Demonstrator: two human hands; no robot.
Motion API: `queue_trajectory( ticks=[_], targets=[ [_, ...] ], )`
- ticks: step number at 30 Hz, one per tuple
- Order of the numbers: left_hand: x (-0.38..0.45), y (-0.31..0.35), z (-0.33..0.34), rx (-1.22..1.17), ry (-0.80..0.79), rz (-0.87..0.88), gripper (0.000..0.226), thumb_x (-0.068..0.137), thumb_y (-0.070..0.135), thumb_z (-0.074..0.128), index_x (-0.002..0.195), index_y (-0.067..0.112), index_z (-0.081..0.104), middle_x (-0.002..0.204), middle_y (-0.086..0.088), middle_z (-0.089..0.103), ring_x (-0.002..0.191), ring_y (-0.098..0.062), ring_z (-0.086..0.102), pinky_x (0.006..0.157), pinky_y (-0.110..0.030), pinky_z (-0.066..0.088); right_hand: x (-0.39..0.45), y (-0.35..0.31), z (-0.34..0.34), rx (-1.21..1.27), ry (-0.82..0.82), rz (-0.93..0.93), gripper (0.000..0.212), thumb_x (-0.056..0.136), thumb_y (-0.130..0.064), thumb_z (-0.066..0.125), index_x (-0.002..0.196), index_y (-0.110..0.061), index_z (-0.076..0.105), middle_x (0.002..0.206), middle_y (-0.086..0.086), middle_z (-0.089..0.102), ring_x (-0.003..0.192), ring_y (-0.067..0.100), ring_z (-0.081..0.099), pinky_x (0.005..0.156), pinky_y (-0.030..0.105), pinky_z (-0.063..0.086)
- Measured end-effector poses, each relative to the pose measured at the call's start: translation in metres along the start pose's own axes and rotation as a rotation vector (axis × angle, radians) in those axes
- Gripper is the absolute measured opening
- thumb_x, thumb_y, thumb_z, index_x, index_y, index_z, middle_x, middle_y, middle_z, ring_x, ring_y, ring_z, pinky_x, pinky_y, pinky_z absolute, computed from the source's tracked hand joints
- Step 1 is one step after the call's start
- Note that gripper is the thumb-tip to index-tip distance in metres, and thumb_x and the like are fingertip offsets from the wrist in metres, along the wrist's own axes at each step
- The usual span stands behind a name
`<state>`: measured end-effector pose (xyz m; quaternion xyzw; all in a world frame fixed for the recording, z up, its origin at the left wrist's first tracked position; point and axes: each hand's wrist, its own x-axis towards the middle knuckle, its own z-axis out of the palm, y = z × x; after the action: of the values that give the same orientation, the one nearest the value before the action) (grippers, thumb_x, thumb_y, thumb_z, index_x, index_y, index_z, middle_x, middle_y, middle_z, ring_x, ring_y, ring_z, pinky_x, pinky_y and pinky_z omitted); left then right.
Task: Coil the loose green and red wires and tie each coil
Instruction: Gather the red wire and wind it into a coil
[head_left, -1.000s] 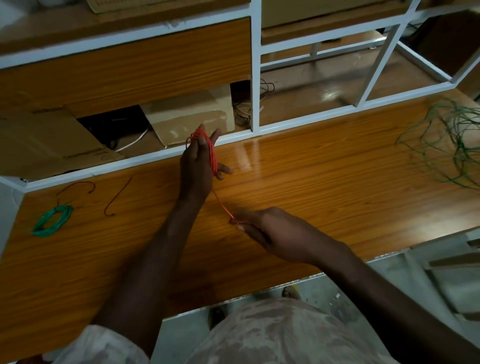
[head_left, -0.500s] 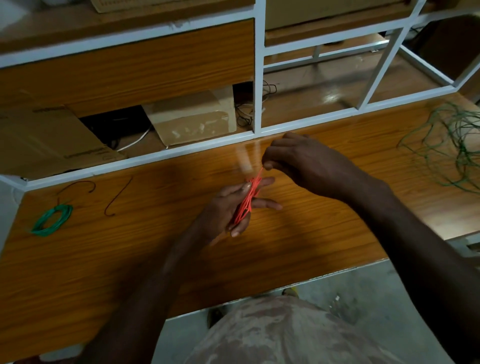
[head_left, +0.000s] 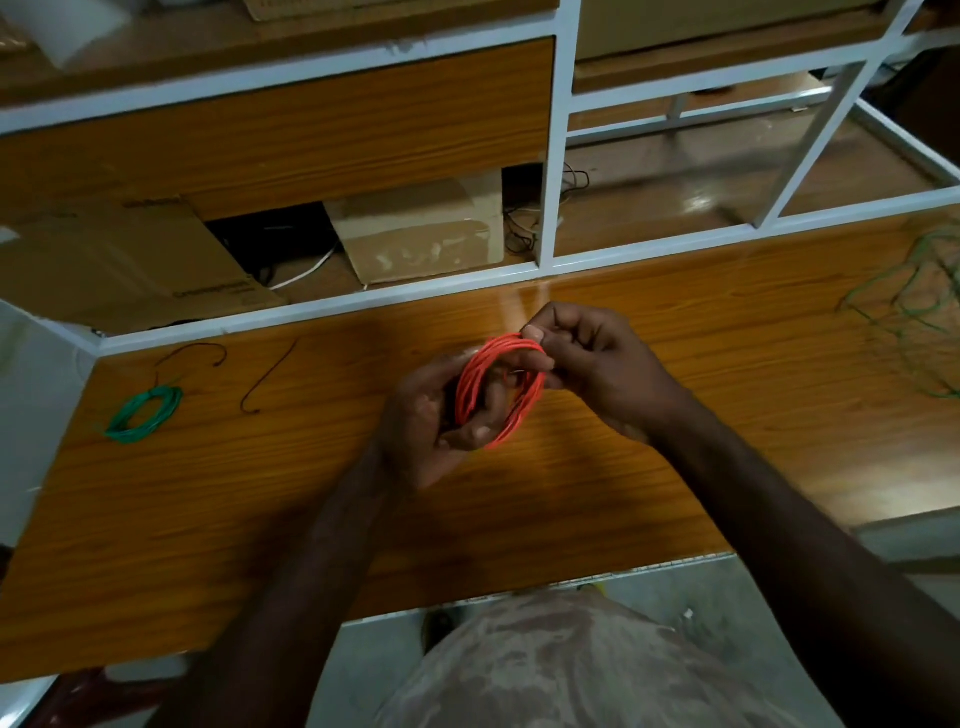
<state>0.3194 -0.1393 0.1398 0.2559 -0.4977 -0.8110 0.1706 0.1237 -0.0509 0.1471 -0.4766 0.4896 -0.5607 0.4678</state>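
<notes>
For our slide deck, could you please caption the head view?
Both hands, left hand and right hand, hold a red wire coil above the wooden table; a green coil lies at left.

Bare tabletop (head_left: 597, 467) between green coil (head_left: 143, 414), loose wires (head_left: 919, 306)

Wire coil (head_left: 498, 389) held between both hands at centre frame, above tabletop (head_left: 597, 493); smaller coil (head_left: 143, 414) lying far left; loose wires (head_left: 919, 301) far right.

Red coil (head_left: 501, 387) in the left hand (head_left: 431, 431); green coil (head_left: 143, 413) far left of it; orange wood-grain worktop (head_left: 597, 493); white frame (head_left: 322, 306).
</notes>
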Motion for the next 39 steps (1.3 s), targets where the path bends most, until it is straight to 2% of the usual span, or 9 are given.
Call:
queue_trajectory(
  ticks=[3,9,12,16,20,23,28,32,39],
  targets=[
    [0.001,-0.004,-0.001,-0.16,-0.032,0.064,0.051,0.11,0.04,0.038,0.097,0.01,0.077,0.063,-0.001,0.054,0.044,-0.005,0.039,0.046,-0.024,0.019,-0.004,0.008,0.021,0.132,0.095,-0.02,0.021,0.11,-0.012,0.052,0.105,0.006,0.062,0.083,0.016,0.065,0.077,0.032,0.059,0.071,0.036,0.052],
    [0.0,-0.012,0.01,-0.016,0.353,0.116,0.049,0.102,0.06,0.045,0.087,0.015,0.06,0.059,0.007,0.045,0.048,-0.006,0.032,0.05,-0.027,0.017,-0.01,0.025,0.043,0.164,0.246,-0.032,0.015,0.11,-0.011,0.054,0.119,-0.003,0.062,0.101,0.023,0.068,0.091,0.032,0.067,0.078,0.041,0.062],
    [0.004,-0.018,0.025,0.125,0.602,0.146,0.051,0.106,0.062,0.044,0.081,0.021,0.061,0.057,0.009,0.046,0.047,-0.007,0.033,0.046,-0.024,0.024,-0.01,0.029,0.041,0.005,0.276,-0.04,0.026,0.112,-0.008,0.049,0.126,-0.01,0.07,0.113,0.01,0.075,0.102,0.027,0.074,0.087,0.053,0.063],
    [0.017,-0.03,0.034,0.277,0.82,0.169,0.053,0.107,0.064,0.044,0.071,0.027,0.057,0.055,0.011,0.055,0.05,-0.007,0.047,0.056,-0.028,0.037,-0.016,0.038,0.047,-0.154,0.268,-0.057,0.04,0.113,-0.018,0.042,0.147,-0.014,0.062,0.129,-0.003,0.072,0.116,0.013,0.07,0.097,0.036,0.061],
    [0.022,-0.043,0.036,0.385,0.864,0.212,0.058,0.107,0.064,0.041,0.067,0.023,0.054,0.056,0.006,0.05,0.05,-0.012,0.045,0.055,-0.032,0.036,-0.016,0.054,0.036,-0.394,0.225,-0.074,0.041,0.115,-0.026,0.048,0.155,-0.02,0.055,0.117,0.0,0.073,0.1,0.011,0.071,0.081,0.032,0.059],
    [0.021,-0.057,0.036,0.385,0.824,0.258,0.054,0.105,0.066,0.04,0.069,0.028,0.054,0.056,0.008,0.05,0.048,-0.009,0.044,0.053,-0.029,0.033,-0.009,0.063,0.021,-0.234,0.235,-0.028,0.034,0.112,-0.021,0.055,0.144,-0.016,0.066,0.115,0.002,0.079,0.101,0.017,0.074,0.084,0.038,0.061],
    [0.015,-0.091,0.019,0.634,0.787,0.298,0.041,0.113,0.043,0.039,0.121,0.013,0.067,0.091,-0.01,0.065,0.078,-0.01,0.056,0.064,-0.013,0.04,0.004,0.075,0.024,-0.051,0.248,0.064,0.029,0.11,-0.017,0.058,0.135,-0.012,0.073,0.108,0.009,0.08,0.095,0.017,0.074,0.079,0.034,0.059],
    [0.008,-0.096,-0.008,0.612,1.036,0.327,0.042,0.11,0.042,0.036,0.104,0.012,0.065,0.083,-0.001,0.063,0.071,-0.02,0.061,0.061,-0.03,0.045,0.017,0.084,0.059,-0.058,0.144,0.055,0.03,0.11,-0.02,0.058,0.136,-0.012,0.072,0.126,0.005,0.077,0.118,0.02,0.073,0.1,0.043,0.06],
    [-0.028,-0.071,-0.1,0.678,0.999,0.222,0.034,0.116,0.037,0.035,0.103,0.022,0.061,0.086,0.009,0.067,0.08,-0.005,0.068,0.067,-0.033,0.054,0.077,0.106,0.135,-0.116,0.116,0.031,0.027,0.109,-0.015,0.06,0.133,-0.01,0.073,0.121,0.008,0.079,0.11,0.023,0.076,0.095,0.047,0.062]
  ],
)
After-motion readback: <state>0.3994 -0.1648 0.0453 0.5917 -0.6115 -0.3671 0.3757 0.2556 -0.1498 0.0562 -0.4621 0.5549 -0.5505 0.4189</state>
